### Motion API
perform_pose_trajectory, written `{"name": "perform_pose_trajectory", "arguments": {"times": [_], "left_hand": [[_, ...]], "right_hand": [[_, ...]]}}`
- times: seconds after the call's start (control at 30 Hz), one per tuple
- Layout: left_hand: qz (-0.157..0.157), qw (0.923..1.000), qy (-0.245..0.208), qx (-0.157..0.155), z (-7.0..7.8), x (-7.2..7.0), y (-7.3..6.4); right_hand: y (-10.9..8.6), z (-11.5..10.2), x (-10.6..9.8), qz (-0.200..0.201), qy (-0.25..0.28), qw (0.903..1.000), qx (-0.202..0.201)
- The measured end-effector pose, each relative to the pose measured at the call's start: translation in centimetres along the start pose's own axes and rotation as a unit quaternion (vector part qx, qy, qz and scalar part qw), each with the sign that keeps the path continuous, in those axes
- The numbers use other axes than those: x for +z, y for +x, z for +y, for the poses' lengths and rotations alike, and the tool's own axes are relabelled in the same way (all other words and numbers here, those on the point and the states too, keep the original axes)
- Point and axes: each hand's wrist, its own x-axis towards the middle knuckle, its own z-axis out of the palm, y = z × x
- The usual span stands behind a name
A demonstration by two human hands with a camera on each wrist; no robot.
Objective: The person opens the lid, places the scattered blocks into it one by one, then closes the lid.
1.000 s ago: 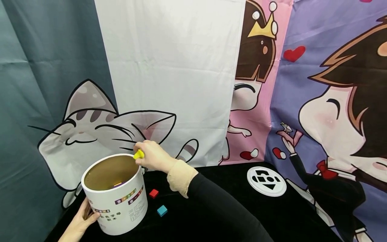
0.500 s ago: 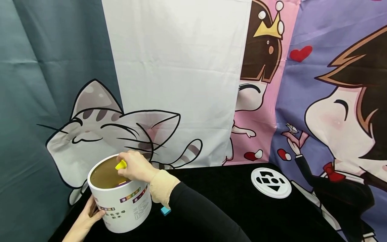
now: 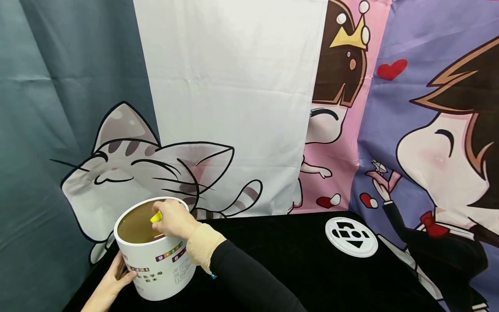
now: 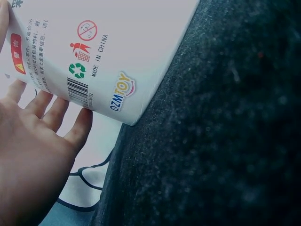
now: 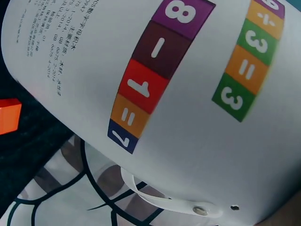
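A white bucket (image 3: 165, 271) with printed number strips stands upright on black cloth at the left of the head view. My left hand (image 3: 113, 281) grips its lower left side, thumb in front; the left wrist view shows the spread fingers (image 4: 81, 127) against its wall. Inside the bucket's mouth, my right hand (image 3: 175, 219) pinches a yellow block (image 3: 156, 217), partly covered by the fingers. A bit of a purple and orange piece (image 3: 159, 236) shows inside below that hand. In the right wrist view only the bucket's outer wall appears, with the hand barely visible.
A white round lid (image 3: 352, 237) with shape cutouts lies at the right on the black cloth (image 3: 280, 251). A blue block (image 3: 212, 276) peeks out under the right sleeve. A red block (image 5: 9, 115) lies beside the bucket. Printed curtains hang behind.
My right hand has moved left and down from the bucket's right rim into its mouth with the yellow block. The arm now covers the red block in the head view. The left hand keeps its hold.
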Motion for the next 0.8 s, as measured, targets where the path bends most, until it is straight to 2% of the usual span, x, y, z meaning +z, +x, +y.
{"name": "perform_pose_trajectory", "arguments": {"times": [0.1,0.33,0.53,0.8], "left_hand": [[-0.001,1.0000,0.001,-0.005,0.03,0.02,-0.16],[-0.001,0.9999,-0.001,0.013,-0.07,0.26,-0.25],[0.001,0.9999,0.002,0.012,-0.07,0.25,-0.16],[0.004,0.9994,0.009,0.034,-0.14,0.19,-0.13]], "right_hand": [[-0.08,-0.08,0.11,-0.006,0.002,1.0000,0.003],[-0.17,0.03,0.21,-0.008,-0.001,0.9999,0.010],[-0.19,0.06,0.13,-0.011,0.002,0.9999,0.007],[-0.10,0.01,-0.20,-0.013,-0.009,0.9999,0.000]]}}
